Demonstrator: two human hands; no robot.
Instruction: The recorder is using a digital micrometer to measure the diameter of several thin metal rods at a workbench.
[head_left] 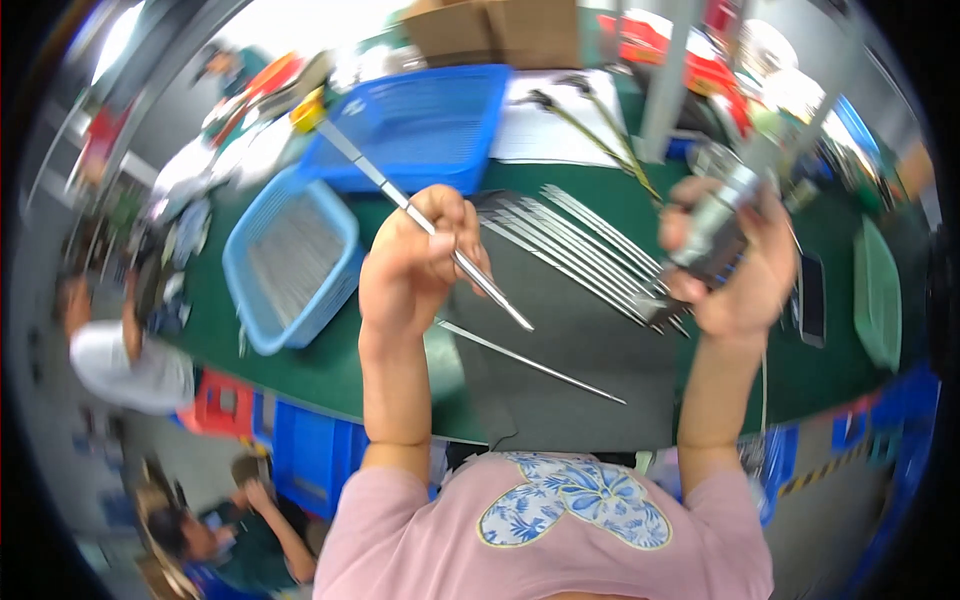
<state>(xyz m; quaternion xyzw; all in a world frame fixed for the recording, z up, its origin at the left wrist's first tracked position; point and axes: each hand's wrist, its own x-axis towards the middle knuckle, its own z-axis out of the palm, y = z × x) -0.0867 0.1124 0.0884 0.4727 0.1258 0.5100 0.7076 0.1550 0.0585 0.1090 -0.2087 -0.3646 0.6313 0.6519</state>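
Note:
My left hand (425,250) pinches a slim metal rod (375,172), raised at a slant above the table. The rod looks stepped, thicker at its far end and narrower toward me. Something yellow (308,110) shows at its far end; I cannot tell whether it is attached. In my right hand (740,265) is a grey metal hand-held tool (722,215) with a cylindrical body, blurred by motion. Beneath its near end lie several similar metal rods (575,255), side by side on a dark mat (590,400). A single thin rod (535,362) lies apart, nearer to me.
A light blue basket (345,215) of thin rods stands at left, with a blue tray (490,120) behind it. White paper (535,145) and a cardboard box (535,35) are farther back. A phone (812,300) and green tray (880,290) lie right. Other people sit at left.

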